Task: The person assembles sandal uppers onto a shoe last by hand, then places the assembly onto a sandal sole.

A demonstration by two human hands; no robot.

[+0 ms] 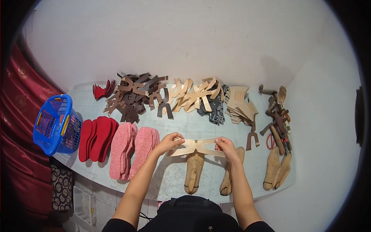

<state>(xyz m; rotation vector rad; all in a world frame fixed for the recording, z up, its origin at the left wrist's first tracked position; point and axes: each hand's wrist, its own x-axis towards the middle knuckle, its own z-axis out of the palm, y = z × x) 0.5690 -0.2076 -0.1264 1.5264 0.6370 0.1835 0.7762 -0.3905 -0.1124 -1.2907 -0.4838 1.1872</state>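
Note:
My left hand (170,143) pinches one end of a cream, X-shaped sandal upper (189,147). At its other end, my right hand (227,148) grips it between thumb and fingers, so the strap piece is stretched flat between both hands. Directly below the upper's middle lies a wooden shoe last (192,174), its toe end partly covered. Another wooden last (226,179) rests under my right wrist, which hides part of it.
Red soles (88,141) and pink speckled soles (121,152) are stacked at left, beside a blue basket (58,127). Behind are brown straps (135,92), cream straps (193,94) and beige sheets (237,104). Hammers and tools (278,120) lie right, above more lasts (271,170).

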